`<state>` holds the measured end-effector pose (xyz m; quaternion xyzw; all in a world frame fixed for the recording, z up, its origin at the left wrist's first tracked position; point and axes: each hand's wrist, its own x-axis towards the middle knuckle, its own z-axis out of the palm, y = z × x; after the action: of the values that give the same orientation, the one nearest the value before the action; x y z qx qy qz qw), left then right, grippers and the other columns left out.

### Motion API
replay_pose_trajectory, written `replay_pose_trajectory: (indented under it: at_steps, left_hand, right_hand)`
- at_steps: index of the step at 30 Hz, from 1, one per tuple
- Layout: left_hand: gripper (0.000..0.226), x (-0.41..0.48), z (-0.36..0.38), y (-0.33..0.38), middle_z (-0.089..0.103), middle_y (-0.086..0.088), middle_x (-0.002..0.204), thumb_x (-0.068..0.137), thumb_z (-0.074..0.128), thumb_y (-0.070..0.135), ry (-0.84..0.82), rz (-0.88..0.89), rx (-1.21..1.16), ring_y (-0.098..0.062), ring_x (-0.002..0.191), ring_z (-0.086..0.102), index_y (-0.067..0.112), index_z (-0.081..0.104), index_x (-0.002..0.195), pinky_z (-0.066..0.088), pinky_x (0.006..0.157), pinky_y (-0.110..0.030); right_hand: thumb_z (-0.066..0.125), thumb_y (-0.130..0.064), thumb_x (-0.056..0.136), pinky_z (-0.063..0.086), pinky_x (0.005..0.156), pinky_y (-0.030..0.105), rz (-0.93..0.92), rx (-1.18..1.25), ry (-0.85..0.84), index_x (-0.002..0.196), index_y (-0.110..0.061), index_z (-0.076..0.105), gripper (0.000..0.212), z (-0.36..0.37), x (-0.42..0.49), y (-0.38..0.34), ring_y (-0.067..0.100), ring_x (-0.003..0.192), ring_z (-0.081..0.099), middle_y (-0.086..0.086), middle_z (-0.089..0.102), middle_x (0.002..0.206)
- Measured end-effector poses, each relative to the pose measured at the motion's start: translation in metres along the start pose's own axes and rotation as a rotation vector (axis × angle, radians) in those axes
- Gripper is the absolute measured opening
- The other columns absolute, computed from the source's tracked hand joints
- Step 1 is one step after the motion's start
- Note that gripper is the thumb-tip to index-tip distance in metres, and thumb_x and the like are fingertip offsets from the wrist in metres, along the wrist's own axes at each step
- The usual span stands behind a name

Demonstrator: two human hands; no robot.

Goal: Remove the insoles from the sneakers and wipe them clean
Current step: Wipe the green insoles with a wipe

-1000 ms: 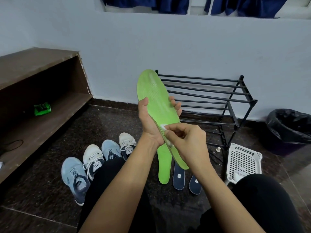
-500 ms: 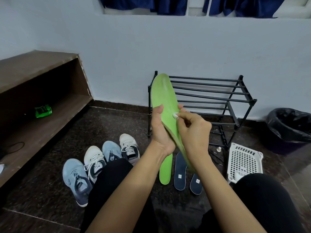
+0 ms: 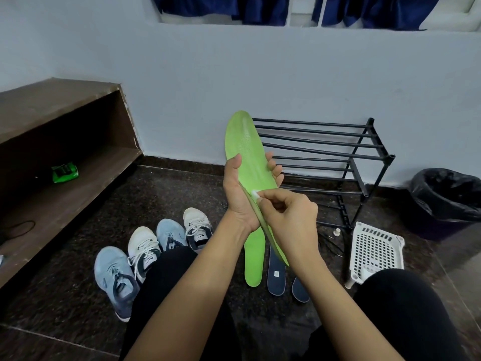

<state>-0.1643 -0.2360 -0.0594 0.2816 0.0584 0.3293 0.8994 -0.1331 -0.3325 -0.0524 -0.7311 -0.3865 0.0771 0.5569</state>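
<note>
Your right hand (image 3: 289, 217) slid its pinched wipe (image 3: 255, 194) heelward down the insole (image 3: 247, 149), which your left hand (image 3: 239, 194) gripped at mid-length, toe pointing up, heel toward you.

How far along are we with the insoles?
Done: four insoles are out; one green insole and two dark insoles lie on the floor. In hand: left hand holds the raised insole, right hand presses a wipe on it. Left: can't tell which others are wiped.

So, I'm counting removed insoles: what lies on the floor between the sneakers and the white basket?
Head view: one green insole and two navy insoles lie there, partly hidden.
</note>
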Motion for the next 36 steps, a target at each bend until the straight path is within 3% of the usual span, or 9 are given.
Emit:
replay_pose_trajectory:
  at_steps: [8,14,18,24,28,31,36]
  left_hand:
    - [0.088,-0.002,0.0,-0.008,0.059,-0.007,0.089,0.044,0.085,0.054,0.03,-0.011,0.026,-0.017,0.082,0.06,0.003,0.061,0.113,0.048,0.081,-0.028]
    - [0.094,-0.005,0.004,-0.007,0.061,-0.01,0.099,0.04,0.09,0.048,0.033,-0.037,0.017,-0.02,0.088,0.063,0.003,0.058,0.117,0.053,0.084,-0.031]
    - [0.11,0.001,0.003,0.006,0.063,-0.015,0.112,0.04,0.09,0.05,-0.007,-0.028,0.053,-0.027,0.097,0.066,0.001,0.051,0.13,0.054,0.089,-0.036]
    - [0.101,0.005,0.0,0.016,0.062,-0.014,0.115,0.048,0.085,0.04,-0.097,-0.009,-0.006,-0.026,0.107,0.061,0.0,0.049,0.134,0.051,0.092,-0.036]
    - [0.1,0.002,0.001,0.01,0.057,-0.013,0.119,0.052,0.08,0.039,-0.122,0.025,-0.011,-0.025,0.111,0.057,0.001,0.045,0.138,0.048,0.094,-0.032]
    - [0.1,0.0,-0.001,0.004,0.059,-0.014,0.118,0.052,0.079,0.041,-0.115,0.024,0.014,-0.026,0.11,0.058,0.0,0.046,0.138,0.045,0.095,-0.033]
    - [0.098,-0.004,-0.001,-0.003,0.058,-0.017,0.115,0.052,0.078,0.039,-0.125,0.019,0.042,-0.027,0.109,0.056,-0.001,0.045,0.135,0.043,0.099,-0.036]
  right_hand:
    - [0.069,-0.013,0.083,0.045,0.066,0.007,-0.018,-0.003,0.077,0.088,-0.018,0.077,0.011,0.005,0.008,0.008,0.004,0.069,0.063,-0.005,0.072,0.075]
    - [0.066,-0.006,0.083,0.049,0.072,0.029,-0.155,-0.173,0.154,0.092,-0.016,0.076,0.017,0.008,0.02,0.012,0.024,0.075,0.067,0.007,0.073,0.085]
    - [0.069,-0.002,0.08,0.048,0.07,0.022,-0.265,-0.189,0.139,0.092,-0.013,0.076,0.017,0.006,0.011,0.01,0.021,0.071,0.067,0.006,0.072,0.083]
    - [0.068,-0.005,0.082,0.045,0.071,0.006,-0.178,-0.041,0.058,0.09,-0.018,0.077,0.018,0.001,-0.002,0.003,0.003,0.077,0.063,-0.006,0.072,0.084]
    - [0.067,-0.006,0.082,0.05,0.071,0.016,-0.109,-0.015,0.091,0.088,-0.022,0.077,0.019,0.005,0.001,0.005,0.005,0.071,0.065,-0.005,0.073,0.081]
    - [0.068,-0.005,0.081,0.047,0.069,0.01,-0.141,-0.046,0.154,0.088,-0.019,0.077,0.018,0.007,0.007,0.008,0.009,0.07,0.065,-0.002,0.073,0.08]
    - [0.068,-0.006,0.083,0.048,0.071,0.019,-0.169,-0.11,0.251,0.091,-0.015,0.076,0.014,0.007,0.018,0.01,0.016,0.072,0.067,0.003,0.073,0.083]
